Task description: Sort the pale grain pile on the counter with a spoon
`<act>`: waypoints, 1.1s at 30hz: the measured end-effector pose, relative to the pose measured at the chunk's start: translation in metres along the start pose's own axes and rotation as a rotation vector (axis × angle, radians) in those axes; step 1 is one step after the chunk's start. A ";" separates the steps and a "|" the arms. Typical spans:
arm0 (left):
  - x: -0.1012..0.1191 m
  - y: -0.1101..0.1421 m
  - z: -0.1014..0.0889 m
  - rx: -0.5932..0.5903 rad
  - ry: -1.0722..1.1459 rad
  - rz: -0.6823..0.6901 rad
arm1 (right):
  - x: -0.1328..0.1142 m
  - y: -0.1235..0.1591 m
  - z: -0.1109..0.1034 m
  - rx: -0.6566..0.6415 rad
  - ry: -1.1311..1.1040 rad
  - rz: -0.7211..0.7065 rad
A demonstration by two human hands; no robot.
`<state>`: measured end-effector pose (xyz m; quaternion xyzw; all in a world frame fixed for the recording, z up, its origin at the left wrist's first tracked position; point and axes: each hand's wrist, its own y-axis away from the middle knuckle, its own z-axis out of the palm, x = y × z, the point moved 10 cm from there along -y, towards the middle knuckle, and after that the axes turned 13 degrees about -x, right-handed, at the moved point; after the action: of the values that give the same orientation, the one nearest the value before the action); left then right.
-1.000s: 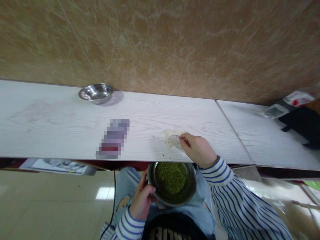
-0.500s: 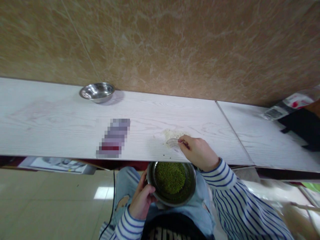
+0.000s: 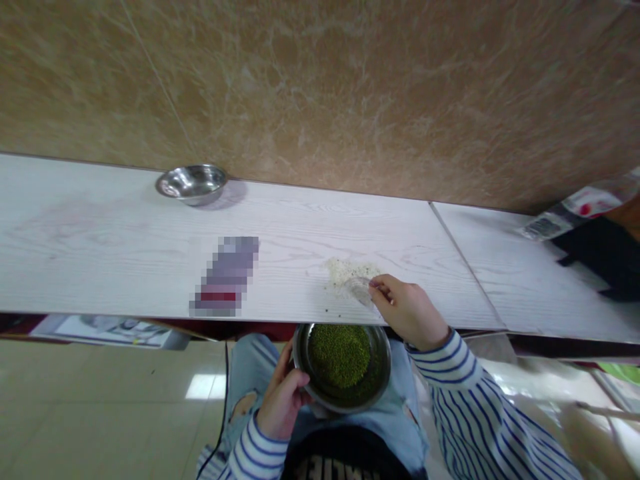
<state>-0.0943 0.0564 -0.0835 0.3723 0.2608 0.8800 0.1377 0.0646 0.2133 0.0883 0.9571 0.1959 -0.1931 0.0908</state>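
My left hand (image 3: 286,399) grips the left rim of a steel bowl (image 3: 381,370), thumb over the edge. The bowl rests on my lap below the counter edge and holds small green beans (image 3: 343,353), like mung beans. Between its closed fingers, my right hand (image 3: 407,308) pinches a clear, curved plastic piece (image 3: 361,288); its exact kind is hard to make out. That piece is low over the counter, at the near right side of a small heap of pale grains (image 3: 345,270) with dark specks. A few dark bits lie by the counter edge.
A second steel bowl (image 3: 193,185) stands at the back left by the wall. Left of the grains is a pixelated flat object (image 3: 226,275). At the far right lie a plastic packet (image 3: 565,217) and a black item (image 3: 610,257). A seam crosses the white counter (image 3: 280,227).
My right hand has shifted a little to the right and toward me with the clear piece, which now sits at the heap's right side. My left hand and its bowl stay almost still.
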 end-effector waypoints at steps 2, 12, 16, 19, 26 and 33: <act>0.000 0.000 -0.001 0.010 0.008 0.003 | -0.008 0.000 0.004 -0.006 -0.013 -0.019; 0.002 0.001 0.000 0.009 0.000 -0.008 | 0.000 0.003 0.009 0.018 -0.040 0.002; 0.002 0.000 -0.001 0.004 -0.029 -0.003 | -0.010 0.004 0.011 0.001 -0.082 -0.052; 0.002 0.001 -0.001 0.011 -0.022 -0.004 | -0.023 0.000 0.018 -0.045 -0.074 -0.075; 0.005 0.003 0.000 0.010 -0.006 0.001 | -0.015 -0.005 0.021 -0.033 -0.046 -0.031; 0.003 0.001 0.000 0.012 -0.006 -0.001 | 0.014 -0.001 0.007 0.056 -0.037 0.027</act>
<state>-0.0966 0.0574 -0.0810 0.3757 0.2657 0.8773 0.1367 0.0734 0.2173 0.0761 0.9582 0.1756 -0.2147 0.0702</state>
